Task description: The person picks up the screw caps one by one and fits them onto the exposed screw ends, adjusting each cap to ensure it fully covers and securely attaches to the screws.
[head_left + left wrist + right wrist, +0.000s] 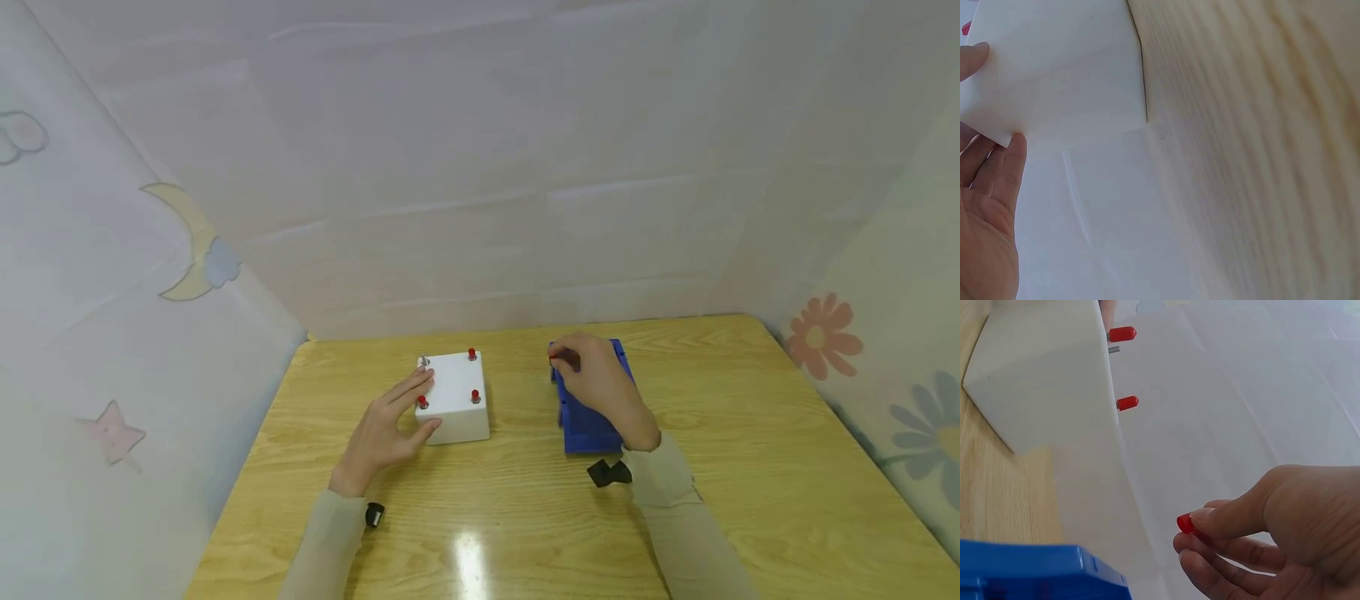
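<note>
A white box (453,382) stands on the table with three red caps on metal posts near its top corners. The back-left post (425,361) is bare metal. My left hand (384,433) spans the box's front-left corner, its fingers fairly straight along the left side and the thumb on the front face. In the left wrist view, the fingertips (1017,142) touch the box's edge. My right hand (600,379) pinches a small red cap (1185,523) between thumb and fingertips, over the left edge of a blue tray (588,433). Much of the tray is hidden under this hand.
The wooden table (517,500) carries the box and the tray, with a strip of tabletop between them. Pale cloth (450,208) with printed shapes hangs behind the table and at both sides. Black straps show at both wrists.
</note>
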`<state>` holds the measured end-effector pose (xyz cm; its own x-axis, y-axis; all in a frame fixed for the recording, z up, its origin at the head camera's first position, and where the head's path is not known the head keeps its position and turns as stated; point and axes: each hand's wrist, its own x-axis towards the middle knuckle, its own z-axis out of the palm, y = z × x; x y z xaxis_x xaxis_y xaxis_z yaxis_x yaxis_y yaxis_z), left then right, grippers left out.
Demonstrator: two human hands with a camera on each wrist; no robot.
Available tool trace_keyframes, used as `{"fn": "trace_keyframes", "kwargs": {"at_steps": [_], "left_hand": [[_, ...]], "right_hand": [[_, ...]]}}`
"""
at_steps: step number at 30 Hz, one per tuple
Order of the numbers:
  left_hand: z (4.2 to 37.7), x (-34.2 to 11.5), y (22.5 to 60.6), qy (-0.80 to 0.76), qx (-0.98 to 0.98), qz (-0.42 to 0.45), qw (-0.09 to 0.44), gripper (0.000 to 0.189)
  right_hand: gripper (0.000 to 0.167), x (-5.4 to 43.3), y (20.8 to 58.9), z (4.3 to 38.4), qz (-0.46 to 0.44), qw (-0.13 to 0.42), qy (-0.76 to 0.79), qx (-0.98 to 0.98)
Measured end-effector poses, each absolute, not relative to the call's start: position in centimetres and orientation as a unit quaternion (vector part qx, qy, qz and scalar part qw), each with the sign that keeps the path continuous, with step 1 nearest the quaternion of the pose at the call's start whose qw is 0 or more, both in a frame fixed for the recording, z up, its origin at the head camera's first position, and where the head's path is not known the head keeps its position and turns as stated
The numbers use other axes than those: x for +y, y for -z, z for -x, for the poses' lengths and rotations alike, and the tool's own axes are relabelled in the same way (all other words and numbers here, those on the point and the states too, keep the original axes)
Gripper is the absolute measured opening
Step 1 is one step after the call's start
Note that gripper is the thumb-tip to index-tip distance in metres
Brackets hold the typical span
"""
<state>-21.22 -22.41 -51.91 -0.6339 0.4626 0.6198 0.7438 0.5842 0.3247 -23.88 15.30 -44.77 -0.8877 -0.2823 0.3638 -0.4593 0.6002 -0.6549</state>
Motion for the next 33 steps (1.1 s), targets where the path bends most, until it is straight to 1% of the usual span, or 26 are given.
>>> {"fn": "trace_keyframes", "kwargs": {"at_steps": [3,10,20,28,33], "left_hand": [[21.4,-22.3,51.9,0.292,-0.850,0.361,0.248,0.064],[21.7,-22.2,52.0,0.308,-0.836,0.376,0.256,0.063],[21.3,-22.4,51.6,0.323,-0.851,0.348,0.224,0.063],[21.3,-22.3,51.5,0.322,-0.845,0.357,0.235,0.063],[21.2,-22.3,51.4,0.321,-0.849,0.352,0.230,0.062]], "right_hand": [[0.014,14.9,44.4,23.9,-0.213,0.113,-0.405,-0.882],[0.013,13.9,43.8,24.4,-0.237,0.137,-0.412,-0.869],[0.014,12.9,42.7,24.6,-0.244,0.156,-0.417,-0.862],[0.014,12.2,41.8,24.6,-0.258,0.173,-0.414,-0.856],[0.012,11.7,41.3,24.6,-0.265,0.185,-0.407,-0.854]]}}
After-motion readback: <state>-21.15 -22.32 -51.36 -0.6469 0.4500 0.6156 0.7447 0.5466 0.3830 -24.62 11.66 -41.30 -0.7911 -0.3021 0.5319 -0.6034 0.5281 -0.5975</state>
